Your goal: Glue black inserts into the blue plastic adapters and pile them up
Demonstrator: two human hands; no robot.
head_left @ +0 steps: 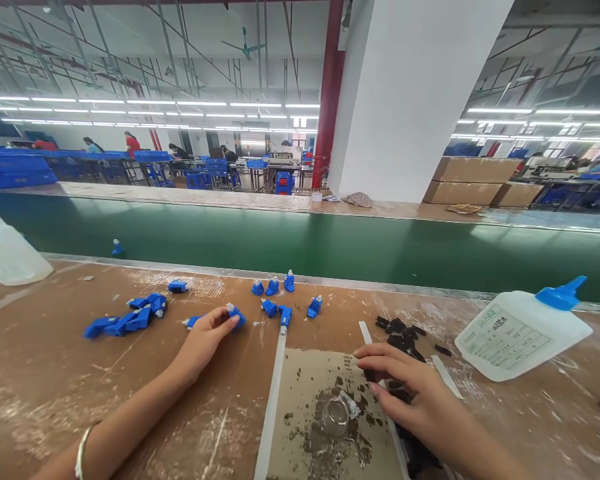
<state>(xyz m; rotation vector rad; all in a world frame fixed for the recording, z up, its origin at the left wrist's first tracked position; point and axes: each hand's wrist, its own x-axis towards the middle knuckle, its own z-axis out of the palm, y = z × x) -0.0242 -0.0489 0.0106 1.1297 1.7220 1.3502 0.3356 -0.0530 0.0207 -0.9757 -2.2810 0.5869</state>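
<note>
My left hand [207,343] is closed on a small blue plastic part [237,317] with a whitish tip, pinched between thumb and fingers just above the table. Another blue part [193,322] lies against its fingers. My right hand [405,380] is at the right edge of a glue-spotted cardboard sheet [300,373], its thumb and fingers around a small black piece [369,375] that is mostly hidden. A small clear round dish [336,417] sits on the cardboard in a wet patch. Loose black pieces [405,337] lie beyond and under this hand.
Several blue parts [140,317] are heaped at left; others [273,287] stand near the belt. A white glue bottle [520,333] with a blue nozzle leans at right, another bottle [10,250] at left. A green conveyor belt [280,240] crosses beyond the table, one blue part [117,247] on it.
</note>
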